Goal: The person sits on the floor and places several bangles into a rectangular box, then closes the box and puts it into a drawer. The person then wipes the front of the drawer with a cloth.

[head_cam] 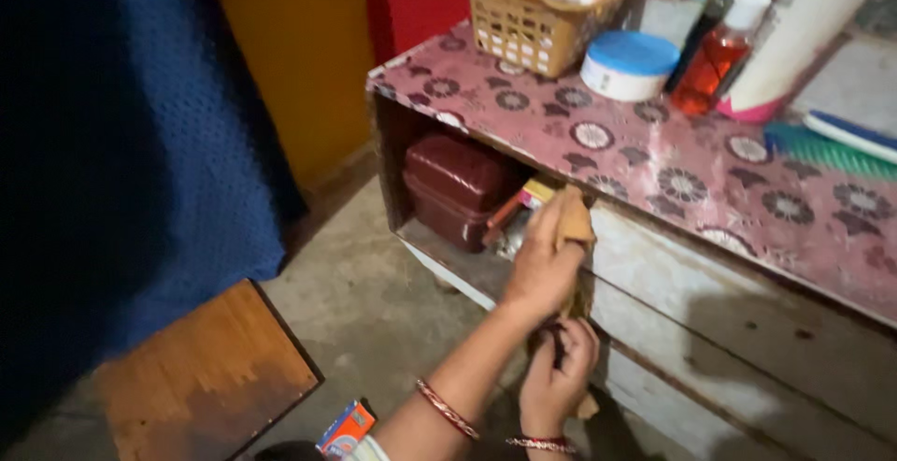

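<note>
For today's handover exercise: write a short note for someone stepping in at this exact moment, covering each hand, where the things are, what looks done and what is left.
Left hand: grip shut on the tan cloth, pressed against the cabinet's white front panel by the open shelf.
Right hand: just below, closed on the cloth's lower end.
Maroon box sits in the open shelf; basket and bottles stand on the patterned top.
Done: cloth is on the panel.
Left: cannot tell how much has been wiped.
</note>
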